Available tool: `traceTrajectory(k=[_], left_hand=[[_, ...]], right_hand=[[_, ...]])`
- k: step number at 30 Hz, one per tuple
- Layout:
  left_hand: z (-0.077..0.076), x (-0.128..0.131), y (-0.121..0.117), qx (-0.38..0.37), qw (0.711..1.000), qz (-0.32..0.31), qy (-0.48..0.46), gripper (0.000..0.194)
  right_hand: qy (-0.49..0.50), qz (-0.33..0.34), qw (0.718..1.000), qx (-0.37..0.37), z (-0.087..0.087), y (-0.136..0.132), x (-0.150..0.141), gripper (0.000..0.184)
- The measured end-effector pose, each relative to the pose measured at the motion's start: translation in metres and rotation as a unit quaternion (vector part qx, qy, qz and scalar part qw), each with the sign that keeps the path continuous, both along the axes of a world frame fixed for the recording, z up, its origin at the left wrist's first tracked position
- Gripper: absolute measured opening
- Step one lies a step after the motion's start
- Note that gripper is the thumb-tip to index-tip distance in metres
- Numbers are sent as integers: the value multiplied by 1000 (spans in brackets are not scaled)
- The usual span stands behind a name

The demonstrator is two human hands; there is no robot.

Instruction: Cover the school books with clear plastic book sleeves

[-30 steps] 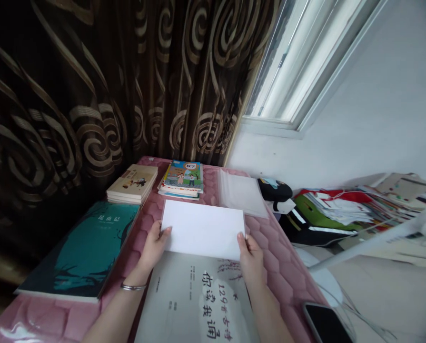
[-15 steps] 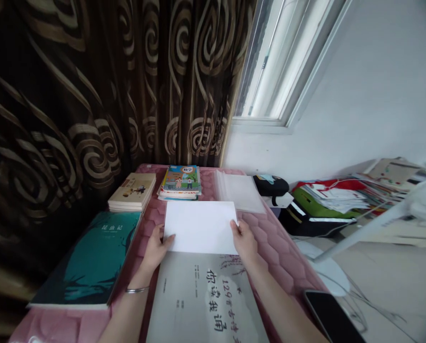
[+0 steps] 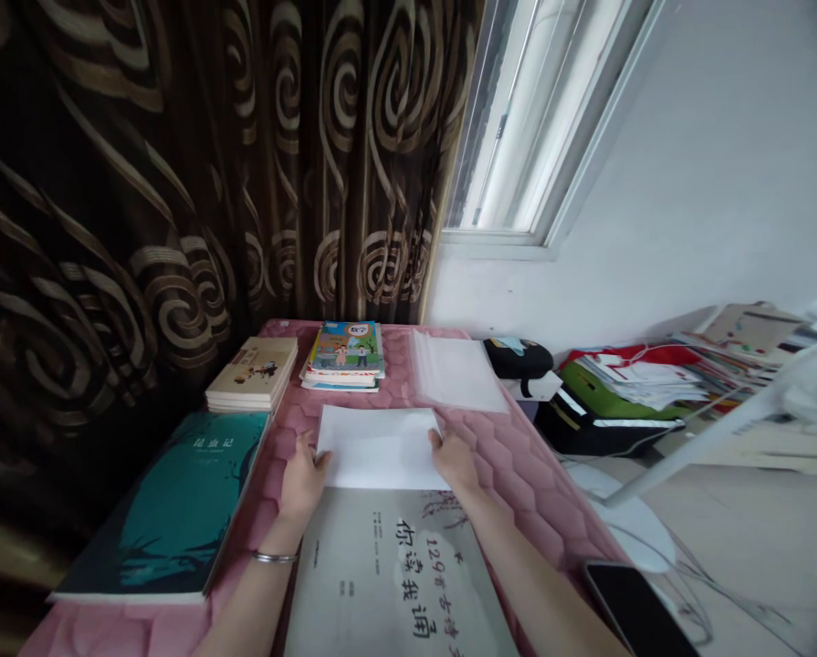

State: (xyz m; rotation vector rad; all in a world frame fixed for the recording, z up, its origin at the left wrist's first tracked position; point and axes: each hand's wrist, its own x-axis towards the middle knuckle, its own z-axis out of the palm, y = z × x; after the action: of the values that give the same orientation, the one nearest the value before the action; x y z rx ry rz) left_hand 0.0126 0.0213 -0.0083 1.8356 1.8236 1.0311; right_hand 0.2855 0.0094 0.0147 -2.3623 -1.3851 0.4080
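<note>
A blank white sheet (image 3: 381,449) is between my two hands, just beyond a grey book (image 3: 340,584) with handwritten-style Chinese characters and a plum-branch print. My left hand (image 3: 304,474) grips the sheet's left edge, thumb on top. At the opposite edge, my right hand (image 3: 454,459) pinches it between thumb and fingers. The sheet's near edge meets or overlaps the book's far edge; I cannot tell whether they are joined. To the left lies a large teal book (image 3: 182,502).
A stack of tan books (image 3: 254,370) and colourful textbooks (image 3: 345,351) stand at the back of the pink quilted table cover (image 3: 518,484). Clear plastic sheets (image 3: 459,370) lie back right. A phone (image 3: 637,607) rests near right, beside a white fan (image 3: 709,429).
The white sheet's far edge has come nearer to me and its surface looks shorter. My right hand has shifted slightly left with it; both hands keep their hold.
</note>
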Motion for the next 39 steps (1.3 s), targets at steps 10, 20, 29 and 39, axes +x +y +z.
traceTrajectory(k=[10,20,29,39], left_hand=[[17,23,-14,-43,969,60,237,36],[20,95,-3,-71,922,-252,284,55],[10,101,6,-156,924,-229,265,65],[11,88,12,-145,920,-225,286,62]], right_hand=[[-17,12,999,-49,2,7,-3,42],[-21,18,998,-51,-1,6,-4,42],[-123,52,991,32,12,-7,-18,47],[-120,271,954,-55,-15,1,-41,55]])
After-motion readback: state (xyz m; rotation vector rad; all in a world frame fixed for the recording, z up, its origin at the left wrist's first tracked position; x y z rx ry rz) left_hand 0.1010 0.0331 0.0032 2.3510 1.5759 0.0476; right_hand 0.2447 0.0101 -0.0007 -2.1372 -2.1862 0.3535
